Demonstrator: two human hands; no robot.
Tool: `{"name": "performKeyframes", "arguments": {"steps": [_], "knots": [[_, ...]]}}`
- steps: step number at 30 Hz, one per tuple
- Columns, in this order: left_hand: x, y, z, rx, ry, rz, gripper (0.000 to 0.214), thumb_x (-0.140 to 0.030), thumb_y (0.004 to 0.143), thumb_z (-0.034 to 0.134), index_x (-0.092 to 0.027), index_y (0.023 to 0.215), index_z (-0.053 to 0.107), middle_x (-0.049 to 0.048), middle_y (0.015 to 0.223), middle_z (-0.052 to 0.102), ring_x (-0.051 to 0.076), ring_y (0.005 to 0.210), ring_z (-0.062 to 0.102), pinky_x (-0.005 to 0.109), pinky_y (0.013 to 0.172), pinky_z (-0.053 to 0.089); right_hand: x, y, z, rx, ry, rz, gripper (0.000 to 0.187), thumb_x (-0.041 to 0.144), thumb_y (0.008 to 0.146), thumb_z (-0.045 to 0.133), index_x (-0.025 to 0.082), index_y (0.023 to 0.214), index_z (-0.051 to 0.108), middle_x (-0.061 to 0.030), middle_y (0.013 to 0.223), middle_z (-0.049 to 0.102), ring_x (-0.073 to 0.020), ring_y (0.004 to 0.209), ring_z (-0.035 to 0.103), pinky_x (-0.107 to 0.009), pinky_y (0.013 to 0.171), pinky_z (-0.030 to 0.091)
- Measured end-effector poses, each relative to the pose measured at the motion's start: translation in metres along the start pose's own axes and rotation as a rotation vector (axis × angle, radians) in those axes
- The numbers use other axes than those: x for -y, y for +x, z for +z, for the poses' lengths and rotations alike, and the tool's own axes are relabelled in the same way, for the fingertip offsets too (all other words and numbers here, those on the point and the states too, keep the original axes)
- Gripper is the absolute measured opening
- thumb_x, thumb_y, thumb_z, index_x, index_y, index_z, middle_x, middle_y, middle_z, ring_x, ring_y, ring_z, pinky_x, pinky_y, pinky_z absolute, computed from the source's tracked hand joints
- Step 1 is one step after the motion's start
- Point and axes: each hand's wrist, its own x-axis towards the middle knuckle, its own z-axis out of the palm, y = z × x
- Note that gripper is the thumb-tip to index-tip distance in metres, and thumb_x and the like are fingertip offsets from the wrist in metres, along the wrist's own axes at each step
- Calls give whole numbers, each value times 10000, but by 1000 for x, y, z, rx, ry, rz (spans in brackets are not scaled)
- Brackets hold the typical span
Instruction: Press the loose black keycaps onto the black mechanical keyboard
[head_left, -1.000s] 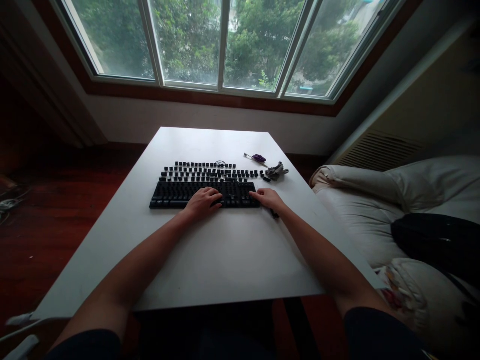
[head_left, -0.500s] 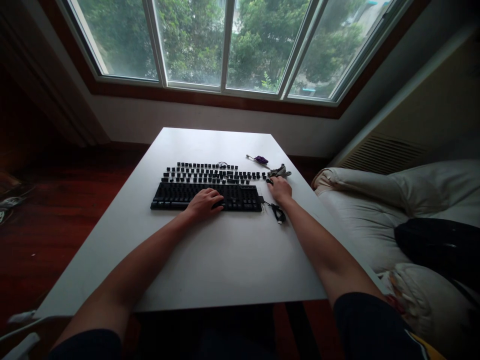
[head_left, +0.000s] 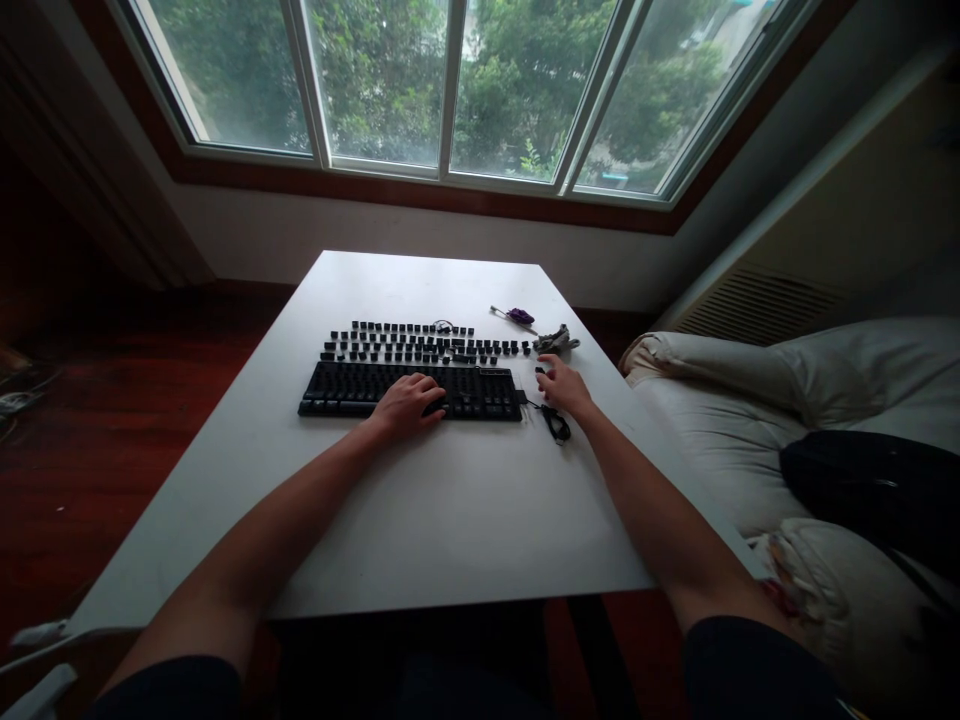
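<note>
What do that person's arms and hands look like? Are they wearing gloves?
No gloves! The left hand and right hand are bare, and so are the forearms. Higher up, you can see dark short sleeves.

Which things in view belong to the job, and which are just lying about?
Likely in use:
keyboard, under the left hand
black keycaps in rows beyond it
dark piece at the right hand
coiled cable

Likely lying about:
crumpled grey item
purple item
dark bundle on sofa

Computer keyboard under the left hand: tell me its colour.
The computer keyboard is black; the head view shows it best.
</note>
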Motion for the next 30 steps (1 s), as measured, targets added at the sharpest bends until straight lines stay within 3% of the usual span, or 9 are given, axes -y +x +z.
{"name": "performKeyframes", "arguments": {"steps": [2, 7, 13, 20, 26, 30], "knots": [[0, 0, 1, -2, 2, -1, 346, -430, 958, 580, -248, 1234, 681, 102, 1168, 666, 293, 1147, 565, 472, 982, 467, -1, -9, -2, 61, 71, -69, 422, 299, 949, 481, 263, 1344, 627, -1, 885, 721, -144, 612, 623, -282, 723, 493], [-1, 0, 1, -3, 9, 5, 348, -430, 962, 580, -245, 1242, 672, 100, 1175, 663, 290, 1149, 564, 462, 985, 466, 0, -18, -1, 93, -48, -205, 292, 275, 945, 491, 234, 1067, 753, -42, 1030, 740, -189, 852, 650, -284, 800, 463], [-2, 0, 0, -2, 2, 5, 346, -421, 959, 586, -250, 1247, 670, 101, 1179, 662, 290, 1156, 559, 469, 990, 466, 9, -22, 6, 71, -221, -106, 324, 523, 887, 639, 225, 920, 761, -73, 935, 746, -231, 869, 641, -285, 725, 425], [-2, 1, 1, -2, 2, 6, 341, -424, 956, 588, -253, 1238, 676, 103, 1184, 657, 292, 1153, 557, 473, 992, 467, 13, -20, 16, 116, -96, -45, 212, 406, 839, 677, 215, 906, 743, -39, 848, 731, -196, 792, 641, -259, 668, 424], [-3, 0, 0, -2, 2, 7, 341, -426, 962, 582, -251, 1238, 678, 99, 1171, 660, 290, 1143, 559, 468, 991, 466, 12, -17, 21, 181, 40, -15, 236, 439, 807, 671, 207, 800, 713, -4, 709, 687, -174, 696, 610, -253, 615, 423], [-3, -1, -2, -4, -2, 7, 336, -426, 963, 581, -262, 1239, 680, 96, 1169, 658, 284, 1140, 561, 462, 985, 470, 8, -10, 14, 112, 169, 79, 238, 441, 798, 650, 207, 787, 695, -8, 703, 672, -170, 665, 601, -252, 573, 422]]}}
